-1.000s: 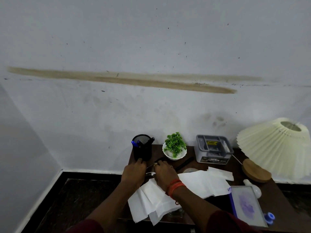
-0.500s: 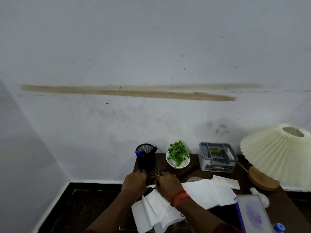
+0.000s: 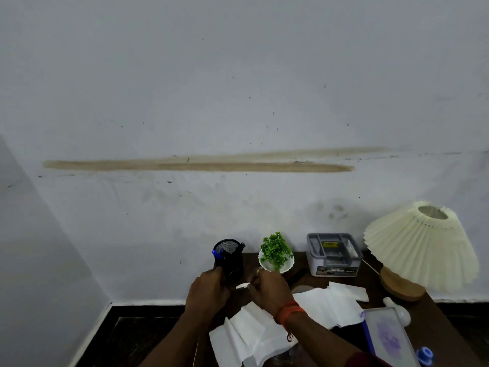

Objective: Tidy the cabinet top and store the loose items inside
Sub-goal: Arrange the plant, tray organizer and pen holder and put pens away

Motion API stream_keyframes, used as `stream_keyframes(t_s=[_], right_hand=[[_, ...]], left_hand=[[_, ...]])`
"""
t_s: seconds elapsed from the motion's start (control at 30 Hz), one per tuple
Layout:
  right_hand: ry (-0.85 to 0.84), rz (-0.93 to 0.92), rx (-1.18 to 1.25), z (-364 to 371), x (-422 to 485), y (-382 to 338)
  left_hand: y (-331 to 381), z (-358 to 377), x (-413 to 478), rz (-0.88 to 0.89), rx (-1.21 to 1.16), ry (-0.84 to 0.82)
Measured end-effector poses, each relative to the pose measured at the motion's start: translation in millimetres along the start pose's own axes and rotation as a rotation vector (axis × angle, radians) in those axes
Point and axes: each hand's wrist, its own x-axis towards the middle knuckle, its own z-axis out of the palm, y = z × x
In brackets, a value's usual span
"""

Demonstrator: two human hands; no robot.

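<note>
The dark wooden cabinet top (image 3: 434,313) fills the lower right. My left hand (image 3: 209,290) and my right hand (image 3: 267,287) are close together, just in front of a black mesh pen holder (image 3: 230,256) with blue pens in it. My right hand pinches a small white item (image 3: 243,286) that points toward my left hand. My left hand is curled, seen from the back, against the holder's foot; what it holds is hidden. Loose white papers (image 3: 264,335) lie crumpled under my right wrist and spread to the right.
Along the wall stand a small green plant in a white bowl (image 3: 276,252), a grey lidded box (image 3: 333,254) and a pleated cream lamp (image 3: 420,245). A black pen (image 3: 297,276), a framed purple picture (image 3: 389,337), a white knob-like object (image 3: 399,311) and a blue-white roll (image 3: 424,356) lie nearby.
Both hands have risen slightly toward the pen holder. A small white item now shows between them. The view has tilted up, so the cabinet sits lower in frame.
</note>
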Motion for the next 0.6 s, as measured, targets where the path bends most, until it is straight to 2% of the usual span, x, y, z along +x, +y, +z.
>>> stream_keyframes(t_s=[0.17,0.43,0.6], right_hand=[[0.083,0.056,0.161,-25.2,-2.8,-15.8],[0.241,-0.015,0.095,-80.5,-2.9,-54.5],[0.3,-0.013,0.159,-99.4,3.7,-68.8]], left_hand=[[9.9,-28.3,-6.6,-0.031,-0.137,0.092],[15.2,-79.8,-6.0,-0.007,-0.232,0.185],[23.5,-96.1,-1.3,-0.028,-0.321,0.257]])
